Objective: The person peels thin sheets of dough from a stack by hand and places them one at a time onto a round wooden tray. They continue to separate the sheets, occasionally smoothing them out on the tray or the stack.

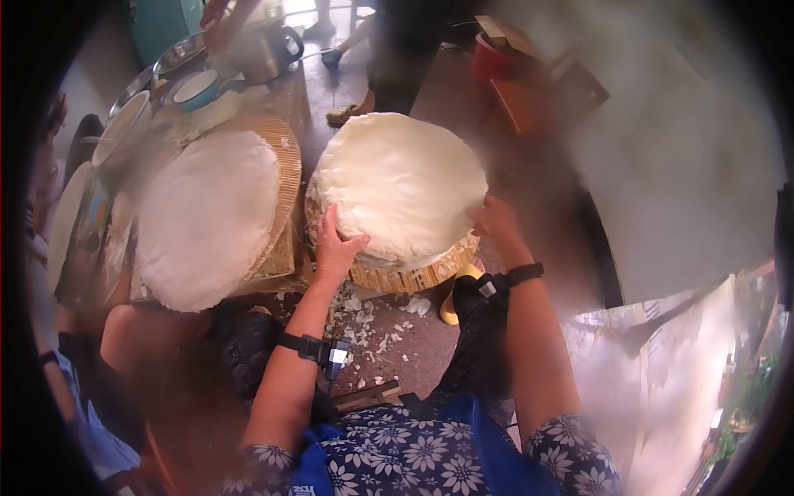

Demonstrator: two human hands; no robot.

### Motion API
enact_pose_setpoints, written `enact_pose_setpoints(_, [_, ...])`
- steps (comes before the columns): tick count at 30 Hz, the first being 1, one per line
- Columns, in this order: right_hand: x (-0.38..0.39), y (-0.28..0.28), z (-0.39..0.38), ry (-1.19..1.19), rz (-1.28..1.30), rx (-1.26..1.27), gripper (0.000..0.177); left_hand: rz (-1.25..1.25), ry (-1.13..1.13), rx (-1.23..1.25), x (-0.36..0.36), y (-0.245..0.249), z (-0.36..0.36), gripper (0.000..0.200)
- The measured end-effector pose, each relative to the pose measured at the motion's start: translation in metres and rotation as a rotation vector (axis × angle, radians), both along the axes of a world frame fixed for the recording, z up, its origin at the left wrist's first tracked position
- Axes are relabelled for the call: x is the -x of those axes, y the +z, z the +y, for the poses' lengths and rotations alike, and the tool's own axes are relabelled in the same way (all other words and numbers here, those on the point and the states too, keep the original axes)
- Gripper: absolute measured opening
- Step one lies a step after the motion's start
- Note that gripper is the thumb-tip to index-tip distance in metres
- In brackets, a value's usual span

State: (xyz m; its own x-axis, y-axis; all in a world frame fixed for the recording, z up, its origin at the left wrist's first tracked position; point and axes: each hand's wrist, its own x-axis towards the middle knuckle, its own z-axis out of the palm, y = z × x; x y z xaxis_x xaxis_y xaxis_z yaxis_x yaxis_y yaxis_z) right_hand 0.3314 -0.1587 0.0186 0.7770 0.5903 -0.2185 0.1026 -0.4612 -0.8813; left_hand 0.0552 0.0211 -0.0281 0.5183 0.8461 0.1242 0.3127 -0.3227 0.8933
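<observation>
A thick, pale round of dough [397, 182] lies in the middle of the head view, apparently layered at its lower edge. Under it shows the rim of a round woven bamboo tray [405, 279]. My left hand [337, 250] rests against the dough's lower left edge, thumb and fingers spread apart. At the right edge, my right hand [496, 217] has its fingers curled in and pinched on the dough; the fingertips are partly hidden. To the left, a second flat dough round [211, 211] sits on another woven tray [288, 169].
White scraps [364, 322] litter the floor below the tray. A metal kettle [263, 54] and several bowls, one a blue-rimmed bowl [196, 89], stand at the back left. Another person's hand [219, 16] shows there. A red bucket [494, 59] stands at the back right.
</observation>
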Motion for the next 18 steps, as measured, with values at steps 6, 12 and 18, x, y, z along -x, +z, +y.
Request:
enact_pose_setpoints(6, [0.003,-0.004,-0.002,-0.007,0.001,-0.011,0.028,-0.133,0.065,0.259,0.003,0.008,-0.004,0.082])
enact_pose_setpoints(12, [-0.011,-0.002,0.003,0.001,-0.494,0.376,0.038,0.102,0.121,0.080,0.011,0.021,-0.007,0.077])
enact_pose_setpoints(18, [-0.002,0.010,0.012,-0.139,-0.729,0.307,0.038,-0.145,-0.074,0.114,0.033,0.094,-0.029,0.036])
